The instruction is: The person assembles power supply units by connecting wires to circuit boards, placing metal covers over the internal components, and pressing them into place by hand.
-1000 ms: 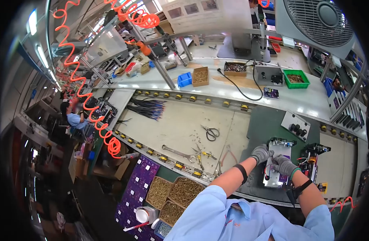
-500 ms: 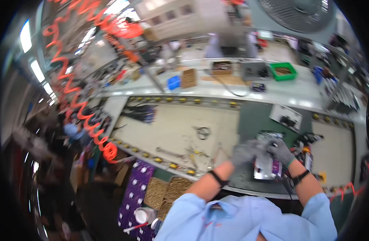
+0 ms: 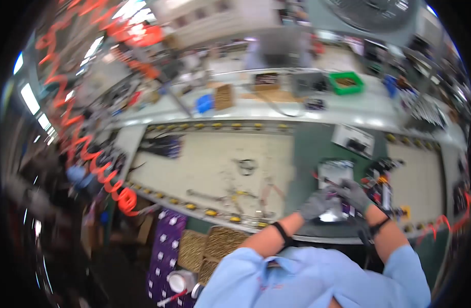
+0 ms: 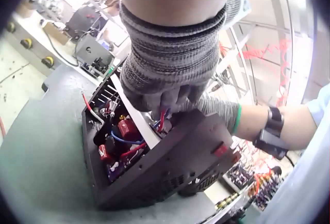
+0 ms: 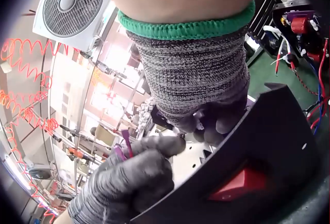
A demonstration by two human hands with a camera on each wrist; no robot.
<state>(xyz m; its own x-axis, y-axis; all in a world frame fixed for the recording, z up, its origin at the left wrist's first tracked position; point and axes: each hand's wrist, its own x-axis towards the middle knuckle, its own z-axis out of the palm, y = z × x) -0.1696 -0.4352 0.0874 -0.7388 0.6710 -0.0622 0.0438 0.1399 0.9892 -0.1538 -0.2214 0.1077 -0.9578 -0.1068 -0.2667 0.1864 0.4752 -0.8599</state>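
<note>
An open black metal case [image 4: 154, 182] holds a silver plate, red components [image 4: 127, 129] and red and blue wires [image 4: 129, 142]. Over its inside, both grey-gloved hands meet, the left hand [image 3: 315, 205] beside the right hand [image 3: 352, 195]. In the right wrist view, the left hand [image 5: 129, 182] pinches a thin purple piece [image 5: 126, 144] at its fingers. The right hand [image 5: 196, 79], green-cuffed, has its fingers bent down close to the left fingertips behind the case wall with a red switch [image 5: 240, 184]; what its fingertips touch is hidden.
A second unit with wires [image 3: 384, 179] stands right of the case, and a panel with black knobs [image 3: 353, 140] lies behind. Pliers and a wrench [image 3: 204, 196] lie left on the pale surface. Trays of small metal parts [image 3: 222, 245] stand front left; a green bin [image 3: 345, 83] is at the back.
The head view has shifted, sliding the scene left. Both hands, on the case's plate earlier, now meet nearer its front edge. The left hand has moved toward the person.
</note>
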